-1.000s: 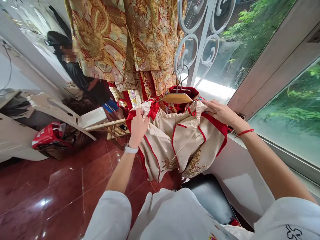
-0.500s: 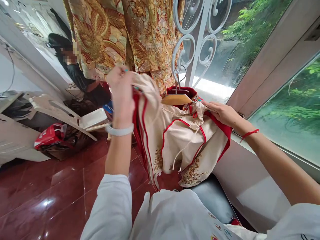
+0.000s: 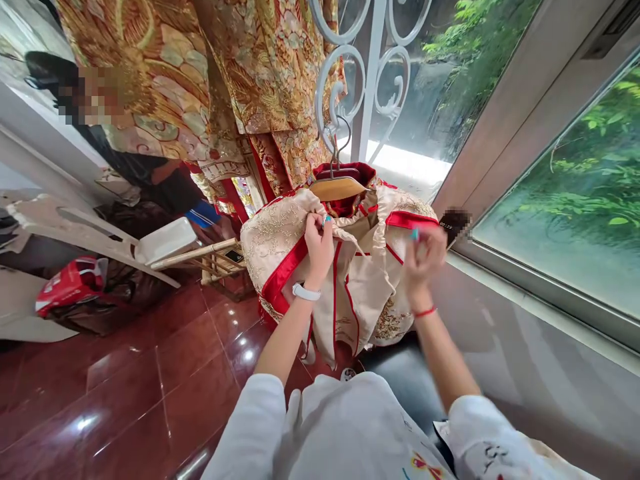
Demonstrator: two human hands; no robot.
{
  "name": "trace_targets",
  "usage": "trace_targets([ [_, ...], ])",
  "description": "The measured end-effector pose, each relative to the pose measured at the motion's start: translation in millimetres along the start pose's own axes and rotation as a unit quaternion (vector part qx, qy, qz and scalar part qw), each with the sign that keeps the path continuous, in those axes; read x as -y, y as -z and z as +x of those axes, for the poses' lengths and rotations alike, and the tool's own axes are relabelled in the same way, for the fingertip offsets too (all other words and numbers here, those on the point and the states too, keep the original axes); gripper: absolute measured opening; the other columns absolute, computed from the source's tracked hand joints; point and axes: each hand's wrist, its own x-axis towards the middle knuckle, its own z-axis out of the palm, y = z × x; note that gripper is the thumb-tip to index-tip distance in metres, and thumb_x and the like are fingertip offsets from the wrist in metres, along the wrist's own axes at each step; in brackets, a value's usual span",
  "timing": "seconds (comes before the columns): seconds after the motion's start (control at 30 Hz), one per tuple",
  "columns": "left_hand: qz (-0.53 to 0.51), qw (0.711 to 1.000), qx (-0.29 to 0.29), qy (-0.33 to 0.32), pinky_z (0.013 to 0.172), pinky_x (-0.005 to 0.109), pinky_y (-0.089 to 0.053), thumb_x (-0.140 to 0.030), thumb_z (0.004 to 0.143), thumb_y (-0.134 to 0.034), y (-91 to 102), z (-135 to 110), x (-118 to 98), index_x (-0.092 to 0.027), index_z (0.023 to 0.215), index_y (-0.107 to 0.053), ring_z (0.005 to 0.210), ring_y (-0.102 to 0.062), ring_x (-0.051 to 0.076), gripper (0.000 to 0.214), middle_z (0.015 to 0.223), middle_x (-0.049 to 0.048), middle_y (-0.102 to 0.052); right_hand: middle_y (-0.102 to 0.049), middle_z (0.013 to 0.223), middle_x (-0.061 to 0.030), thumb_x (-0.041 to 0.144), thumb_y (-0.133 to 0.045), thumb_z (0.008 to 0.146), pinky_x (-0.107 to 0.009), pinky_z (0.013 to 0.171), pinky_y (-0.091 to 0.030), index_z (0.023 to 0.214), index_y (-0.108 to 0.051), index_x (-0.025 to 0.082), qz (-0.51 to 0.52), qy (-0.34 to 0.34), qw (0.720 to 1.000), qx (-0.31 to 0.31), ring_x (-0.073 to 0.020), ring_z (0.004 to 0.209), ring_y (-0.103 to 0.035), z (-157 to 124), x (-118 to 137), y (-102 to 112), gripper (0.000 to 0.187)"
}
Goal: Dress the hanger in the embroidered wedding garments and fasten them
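Note:
A cream satin skirt with red trim, gold embroidery and a gathered drawstring waist hangs in front of an embroidered cream jacket. The jacket is on a wooden hanger with a metal hook. My left hand pinches the gathered waistband, left of centre below the hanger. A pale drawstring dangles near the middle. My right hand is raised at the garment's right side, with curled fingers smeared by motion. Whether it holds any cloth cannot be made out.
Gold embroidered robes hang behind, beside a white scrolled metal grille. A window frame runs along the right. At left are a white chair, a red bag and a person. A black seat is below.
My left hand has come down and right to the waistband, and my right hand has drawn back lower. The skirt's left side has dropped, exposing the jacket's embroidered sleeve. The view has shifted right.

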Motion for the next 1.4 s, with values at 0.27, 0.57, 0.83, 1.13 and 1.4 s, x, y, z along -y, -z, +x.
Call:
trace_targets([
  [0.27, -0.023, 0.995, 0.088, 0.049, 0.078, 0.028, -0.048, -0.051, 0.095, -0.059, 13.6, -17, -8, -0.025, 0.085, -0.037, 0.077, -0.049, 0.014, 0.036, 0.086, -0.0009, -0.043, -0.067, 0.117, -0.0126, 0.025, -0.051, 0.088, -0.036, 0.077, -0.052, 0.124, -0.062, 0.022, 0.048, -0.166, 0.934, 0.313, -0.0224, 0.082, -0.065, -131, 16, -64, 0.037],
  [0.57, 0.050, 0.974, 0.149, 0.164, 0.090, 0.033, -0.051, -0.025, 0.088, -0.059, 56.5, -145, 33, -0.025, 0.100, -0.051, 0.088, -0.062, 0.017, 0.014, 0.095, 0.0026, -0.060, -0.067, 0.096, -0.0059, 0.028, -0.058, 0.073, -0.035, 0.082, -0.056, 0.095, -0.058, 0.021, 0.234, -0.304, 0.908, 0.170, -0.0207, 0.087, -0.066, -147, -16, -46, 0.024],
  [0.83, 0.108, 0.940, 0.242, 0.215, 0.089, 0.035, -0.051, -0.033, 0.089, -0.066, 49.9, -188, 54, -0.023, 0.089, -0.060, 0.089, -0.067, 0.021, 0.012, 0.089, 0.0049, -0.070, -0.064, 0.076, 0.0037, 0.031, -0.071, 0.069, -0.031, 0.073, -0.057, 0.096, -0.045, 0.026, 0.325, -0.360, 0.864, 0.133, -0.0165, 0.073, -0.067, -174, 0, -33, 0.037],
  [1.13, 0.069, 0.945, 0.162, 0.275, 0.080, 0.033, -0.054, -0.025, 0.086, -0.065, 52.7, -194, 50, -0.021, 0.085, -0.067, 0.084, -0.071, 0.022, 0.004, 0.085, 0.0073, -0.073, -0.069, 0.076, 0.0035, 0.033, -0.079, 0.067, -0.030, 0.072, -0.059, 0.095, -0.049, 0.025, 0.343, -0.372, 0.849, 0.151, -0.0164, 0.073, -0.071, -176, 8, -27, 0.042],
  [1.4, -0.013, 0.919, 0.131, 0.371, 0.061, 0.027, -0.047, -0.032, 0.081, -0.066, 47.9, -192, 46, -0.019, 0.075, -0.061, 0.060, -0.059, 0.015, 0.015, 0.065, 0.0011, -0.063, -0.070, 0.079, 0.0015, 0.032, -0.079, 0.067, -0.032, 0.075, -0.061, 0.095, -0.054, 0.024, 0.349, -0.374, 0.844, 0.163, -0.0174, 0.074, -0.071, -178, 15, -33, 0.039],
])
